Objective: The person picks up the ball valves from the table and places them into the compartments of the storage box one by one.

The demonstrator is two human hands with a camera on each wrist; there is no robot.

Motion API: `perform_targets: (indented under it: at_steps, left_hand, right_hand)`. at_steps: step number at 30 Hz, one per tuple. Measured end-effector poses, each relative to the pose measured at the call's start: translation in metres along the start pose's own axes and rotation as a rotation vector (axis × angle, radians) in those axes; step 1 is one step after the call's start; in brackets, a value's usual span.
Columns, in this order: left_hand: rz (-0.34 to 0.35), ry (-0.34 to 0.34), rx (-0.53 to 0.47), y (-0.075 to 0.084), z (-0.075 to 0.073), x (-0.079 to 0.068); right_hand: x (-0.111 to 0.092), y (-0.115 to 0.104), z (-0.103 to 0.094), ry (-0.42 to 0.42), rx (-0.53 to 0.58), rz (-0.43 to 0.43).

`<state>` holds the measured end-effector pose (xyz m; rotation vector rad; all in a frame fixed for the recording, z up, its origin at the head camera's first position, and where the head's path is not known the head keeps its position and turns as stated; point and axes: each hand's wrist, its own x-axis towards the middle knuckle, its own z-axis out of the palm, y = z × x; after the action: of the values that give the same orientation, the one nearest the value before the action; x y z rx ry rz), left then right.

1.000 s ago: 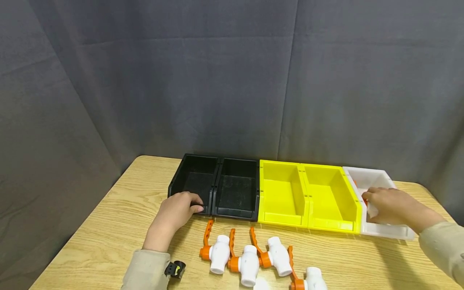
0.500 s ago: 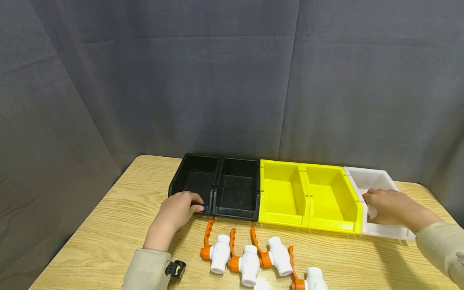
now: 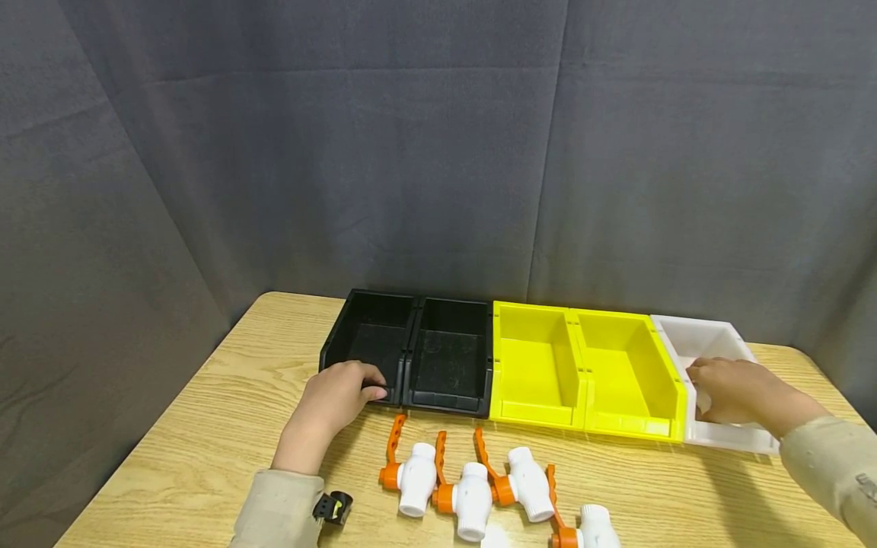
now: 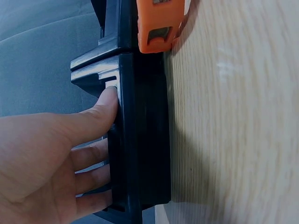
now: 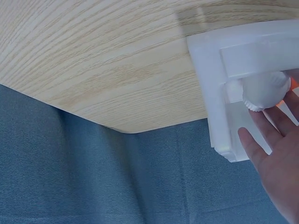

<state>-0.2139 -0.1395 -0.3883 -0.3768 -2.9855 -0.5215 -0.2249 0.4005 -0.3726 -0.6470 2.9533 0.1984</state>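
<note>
In the head view, my left hand [image 3: 336, 399] rests at the front of the leftmost black bin [image 3: 375, 335]. The left wrist view shows its thumb on the front lip and the other fingers loosely bent inside. My right hand [image 3: 736, 392] reaches into the white bin [image 3: 729, 438] at the far right. In the right wrist view its fingers lie against a white ball valve [image 5: 265, 91] and appear to hold it. A bit of orange shows beside the fingers; the right thumb is hidden. Several white ball valves [image 3: 473, 502] with orange handles lie on the table.
A second black bin [image 3: 448, 365] and two yellow bins [image 3: 534, 365] fill the row between the hands. A small black object [image 3: 333, 508] sits by the left sleeve. Grey curtain [image 3: 438, 152] hangs behind the wooden table [image 3: 192, 441].
The orange handle visible in the white bin a second ago has dropped out of sight under my right hand, whose sleeve shifts slightly left. My left hand stays put.
</note>
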Motion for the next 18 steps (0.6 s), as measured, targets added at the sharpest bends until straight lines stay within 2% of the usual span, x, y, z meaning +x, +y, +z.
perform_targets:
  at_steps: [8, 13, 18]
  left_hand:
    - [0.004, 0.000, 0.004, 0.000, 0.001, 0.000]
    - [0.003, -0.004, 0.003, 0.000, 0.001, 0.000]
    - [0.004, -0.007, 0.002, 0.000, 0.000, -0.001]
  right_hand:
    - [-0.001, 0.000, -0.004, -0.031, 0.018, 0.001]
    - [-0.007, -0.001, -0.003, 0.027, 0.042, -0.028]
    - [-0.014, -0.001, -0.007, 0.055, 0.049, -0.008]
